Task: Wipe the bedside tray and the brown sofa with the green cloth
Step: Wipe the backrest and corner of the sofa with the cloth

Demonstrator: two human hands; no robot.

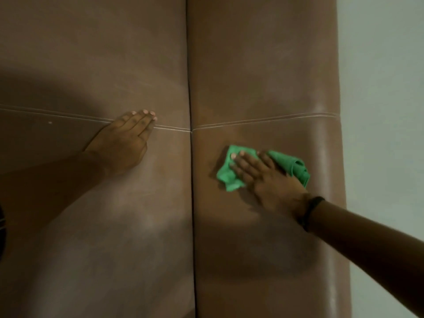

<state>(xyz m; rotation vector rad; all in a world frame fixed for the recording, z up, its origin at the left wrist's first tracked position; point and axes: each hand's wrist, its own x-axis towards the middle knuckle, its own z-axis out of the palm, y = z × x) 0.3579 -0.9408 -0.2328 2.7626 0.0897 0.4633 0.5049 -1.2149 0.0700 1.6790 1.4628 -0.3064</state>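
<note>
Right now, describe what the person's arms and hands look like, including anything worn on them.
Both forearms are bare, with no sleeves in view. The right hand has a dark, narrow band around its wrist. The left hand wears nothing on hand or wrist. The fingernails on both hands look pale and short. No rings show, though the picture is dim.

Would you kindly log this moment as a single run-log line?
phase: wiping sofa | right hand: flat on green cloth | left hand: open, braced on brown sofa | tray: not in view

cloth (296, 165) under right hand (263, 177), left hand (125, 143) on sofa (263, 65)
</note>
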